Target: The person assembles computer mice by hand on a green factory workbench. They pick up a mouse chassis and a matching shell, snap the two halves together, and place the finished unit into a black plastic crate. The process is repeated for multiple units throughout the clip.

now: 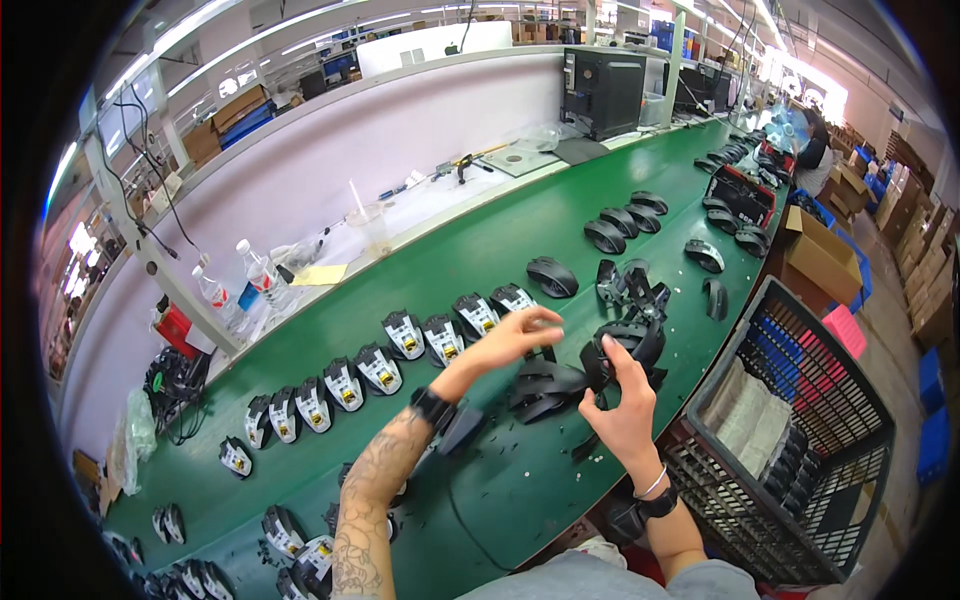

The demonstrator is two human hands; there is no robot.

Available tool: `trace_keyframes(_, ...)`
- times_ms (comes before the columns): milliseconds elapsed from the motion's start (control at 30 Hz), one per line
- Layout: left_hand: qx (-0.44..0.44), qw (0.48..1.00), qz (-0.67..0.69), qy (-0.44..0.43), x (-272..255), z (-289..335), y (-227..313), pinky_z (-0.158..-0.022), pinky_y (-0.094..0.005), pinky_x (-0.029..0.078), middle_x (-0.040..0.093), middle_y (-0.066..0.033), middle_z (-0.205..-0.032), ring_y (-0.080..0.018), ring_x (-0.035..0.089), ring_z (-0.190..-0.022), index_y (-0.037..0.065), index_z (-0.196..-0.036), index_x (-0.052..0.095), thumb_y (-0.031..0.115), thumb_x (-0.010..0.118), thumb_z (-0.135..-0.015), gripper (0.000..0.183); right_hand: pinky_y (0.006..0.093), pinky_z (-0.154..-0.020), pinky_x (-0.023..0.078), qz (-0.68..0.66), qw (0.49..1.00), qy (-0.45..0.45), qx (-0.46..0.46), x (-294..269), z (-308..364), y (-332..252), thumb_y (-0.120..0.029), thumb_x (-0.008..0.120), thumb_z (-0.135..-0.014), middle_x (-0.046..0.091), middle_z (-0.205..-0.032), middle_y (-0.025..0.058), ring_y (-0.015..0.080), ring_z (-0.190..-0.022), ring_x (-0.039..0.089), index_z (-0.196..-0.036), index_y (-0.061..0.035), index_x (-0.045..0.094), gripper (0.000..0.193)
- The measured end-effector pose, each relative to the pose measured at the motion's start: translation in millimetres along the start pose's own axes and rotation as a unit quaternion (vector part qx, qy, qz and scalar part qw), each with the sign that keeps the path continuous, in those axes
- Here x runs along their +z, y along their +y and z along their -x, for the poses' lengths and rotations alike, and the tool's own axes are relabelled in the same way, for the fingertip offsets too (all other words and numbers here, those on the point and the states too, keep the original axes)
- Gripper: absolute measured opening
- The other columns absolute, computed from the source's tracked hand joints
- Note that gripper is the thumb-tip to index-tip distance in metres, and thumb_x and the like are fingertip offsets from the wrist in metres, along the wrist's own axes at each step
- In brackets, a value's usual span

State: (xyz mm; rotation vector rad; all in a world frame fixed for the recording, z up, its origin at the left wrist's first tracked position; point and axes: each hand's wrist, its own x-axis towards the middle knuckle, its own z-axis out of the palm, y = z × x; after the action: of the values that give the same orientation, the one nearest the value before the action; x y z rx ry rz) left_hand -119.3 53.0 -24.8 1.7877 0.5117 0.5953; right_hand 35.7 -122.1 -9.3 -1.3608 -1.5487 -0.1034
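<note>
My right hand (626,402) pinches a black curved mouse shell (596,367) between thumb and fingers, over a heap of black shell pieces (545,388). Just left of it, my left hand (510,338) hovers with fingers bent and apart, and I see nothing in its grip. Beyond the left fingers sits a black mouse (552,277). A slanting row of opened mice (379,369), their white and yellow insides showing, runs down the green bench to the left. More dark shell parts (632,288) are piled past my right hand.
The green bench (440,290) carries several finished-looking black mice (625,222) farther off. At its right edge stands a black plastic crate (790,440) with grey cloth-like stacks inside. Bottles (258,268) and a cup (370,225) stand along the back ledge. A cardboard box (825,262) lies beyond the crate.
</note>
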Motion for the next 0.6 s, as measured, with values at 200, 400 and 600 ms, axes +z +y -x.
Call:
trace_keyframes(200,-0.162,0.810,-0.540,0.163,-55.7,-76.4,-79.8,-0.110,-0.0484,0.016,0.043,-0.0273,-0.133,-0.0427,0.021,-0.135,-0.010,-0.116,0.054,0.069,0.061,-0.070,0.092,0.0397,-0.082,0.048,0.070,0.997,0.025,0.015,-13.3,8.2,13.2,-0.001,0.067,-0.062,0.053,-0.122,0.0214,0.0344,-0.095,0.055,-0.117,-0.0053,0.060,0.056)
trace_keyframes(400,-0.184,0.861,-0.446,0.164,-65.8,-86.3,-72.5,-0.108,-0.0484,0.023,0.051,-0.0271,-0.122,-0.0427,0.043,-0.120,-0.008,-0.122,0.042,0.061,0.080,-0.051,0.106,0.0401,-0.084,0.046,0.095,0.994,0.042,0.035,-10.3,18.5,30.8,0.000,0.066,-0.063,0.052,-0.123,0.0207,0.0336,-0.096,0.053,-0.117,-0.0067,0.061,0.054)
trace_keyframes(600,0.034,0.959,-0.070,0.272,-37.7,-47.3,-40.0,-0.088,-0.0334,0.046,0.058,-0.0130,-0.107,-0.0228,0.056,-0.101,0.003,-0.129,0.038,0.020,0.091,-0.048,0.098,0.0412,-0.085,0.045,0.102,0.993,0.047,0.038,-4.9,17.1,33.5,0.000,0.065,-0.065,0.051,-0.124,0.0212,0.0347,-0.096,0.053,-0.119,-0.0073,0.060,0.056)
